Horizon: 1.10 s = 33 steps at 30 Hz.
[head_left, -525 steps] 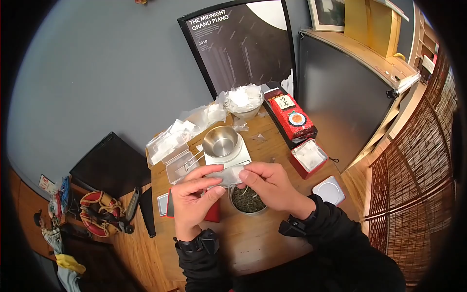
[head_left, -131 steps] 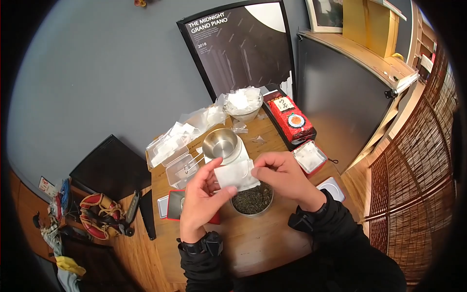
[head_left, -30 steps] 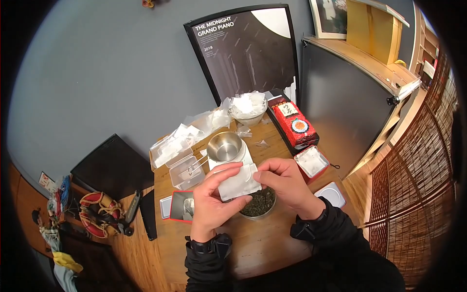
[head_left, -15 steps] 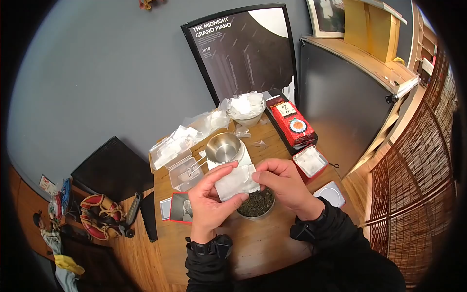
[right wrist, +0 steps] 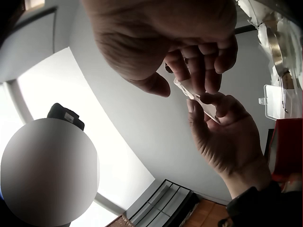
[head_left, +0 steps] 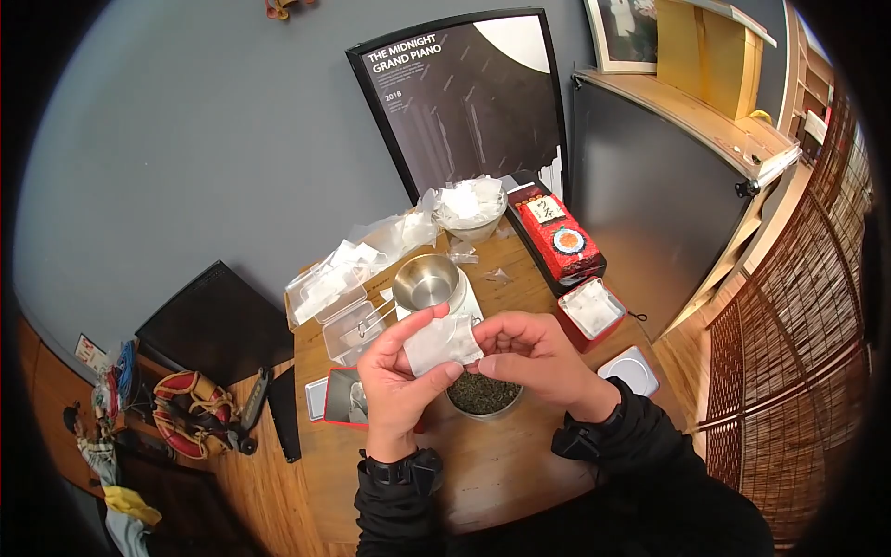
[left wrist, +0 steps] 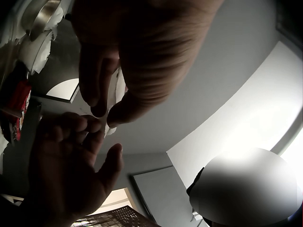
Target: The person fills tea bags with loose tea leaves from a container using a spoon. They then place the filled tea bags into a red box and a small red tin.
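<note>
In the head view my left hand pinches a flat white fabric tea bag between thumb and fingers. My right hand is at the bag's right edge. The right wrist view shows its fingers touching the pouch while its thumb stands apart. Just below both hands is a bowl of dried tea leaves. Behind them a steel pan sits on a white kitchen scale.
Clear plastic box and red tin stand left. White pouches fill a glass bowl at the back. On the right are a red tea packet, a red tin of white bags and a lid.
Earlier my right hand pinched the bag's upper right corner; now its thumb has dropped away from its fingers, spreading the hand. The tea bag has shifted slightly left in my left hand.
</note>
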{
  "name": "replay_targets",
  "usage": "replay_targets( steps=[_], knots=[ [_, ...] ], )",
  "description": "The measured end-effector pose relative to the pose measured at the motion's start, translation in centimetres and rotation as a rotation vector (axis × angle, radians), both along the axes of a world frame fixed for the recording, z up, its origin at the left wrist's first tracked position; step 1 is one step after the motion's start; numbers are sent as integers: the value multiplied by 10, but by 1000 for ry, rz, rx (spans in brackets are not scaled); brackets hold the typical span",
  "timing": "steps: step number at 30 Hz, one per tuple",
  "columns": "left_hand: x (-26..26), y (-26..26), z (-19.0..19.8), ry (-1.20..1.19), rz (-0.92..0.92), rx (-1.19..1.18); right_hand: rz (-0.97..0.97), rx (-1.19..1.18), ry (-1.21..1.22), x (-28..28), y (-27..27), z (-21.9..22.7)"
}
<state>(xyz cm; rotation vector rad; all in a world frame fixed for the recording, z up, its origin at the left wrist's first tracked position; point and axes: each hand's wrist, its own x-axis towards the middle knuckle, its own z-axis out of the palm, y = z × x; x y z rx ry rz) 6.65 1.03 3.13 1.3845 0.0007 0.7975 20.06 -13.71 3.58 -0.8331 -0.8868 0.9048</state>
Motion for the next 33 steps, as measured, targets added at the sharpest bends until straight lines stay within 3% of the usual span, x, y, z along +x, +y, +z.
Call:
replay_targets(
  steps=[14, 18, 20, 21, 23, 24, 27, 33],
  knots=[
    [-2, -4, 4, 52, 12, -40, -194, -1, -137, -1, 4, -9],
    [-5, -3, 13, 89, 49, -24, -229, -33, -56, 2, 7, -7],
    [-10, -1, 18, 258, 48, 106, -411, -29, -76, 10, 10, -10],
    [-13, 0, 18, 265, 44, 101, -413, -36, -71, 13, 9, -10],
    [-18, 1, 18, 552, 83, 562, -493, -26, -146, 19, 7, -9],
    [-16, -1, 20, 556, 105, 781, -510, -7, -162, 18, 9, -10],
    [-8, -13, 22, 692, 60, 854, -498, -12, -151, 14, 11, -12],
    [-10, -19, 26, 617, 156, 986, -488, -49, -167, 12, 12, -14]
  ],
)
